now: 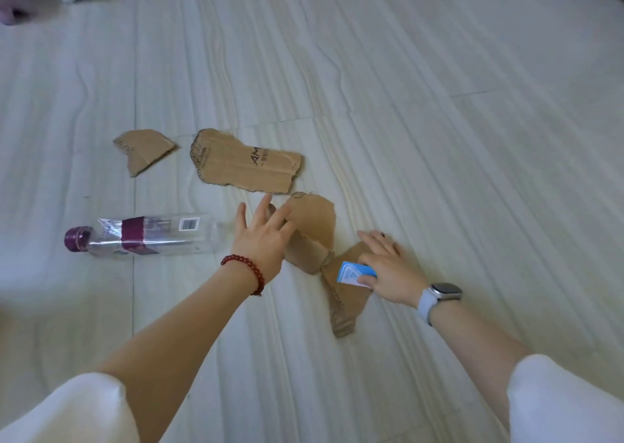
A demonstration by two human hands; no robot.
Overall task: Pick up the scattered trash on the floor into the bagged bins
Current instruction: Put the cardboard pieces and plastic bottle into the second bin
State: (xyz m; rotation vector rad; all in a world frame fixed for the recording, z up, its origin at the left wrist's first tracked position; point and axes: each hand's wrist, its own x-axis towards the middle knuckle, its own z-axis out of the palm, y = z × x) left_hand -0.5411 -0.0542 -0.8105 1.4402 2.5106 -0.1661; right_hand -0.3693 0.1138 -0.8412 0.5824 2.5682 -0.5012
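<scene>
Scattered trash lies on a pale, wood-grain floor [439, 122]. The nearest item is a torn cardboard piece [314, 230], twisted at its narrow middle, with its near portion extending toward the camera. The left hand [263, 236] is over the far-left edge of this piece, fingers [261, 206] straight and spread; whether they touch the cardboard cannot be determined. The right hand [388, 267] rests on the right side of the same piece. Its thumb pins a small blue-and-white packet [351, 274] against the palm, while the other fingers lie extended and close together on the floor and cardboard.

Just beyond the twisted piece lies a larger printed cardboard piece [243, 166], flat on the floor. To its left, apart from it, lies a smaller cardboard scrap [143, 149].

A clear plastic bottle [145, 235] with a maroon cap and maroon label band lies on its side left of the left hand, cap pointing left.

The left wrist carries a red bead bracelet [246, 267]; the right wrist carries a watch [439, 294] on a pale strap. Both forearms emerge from white sleeves [567, 402].
</scene>
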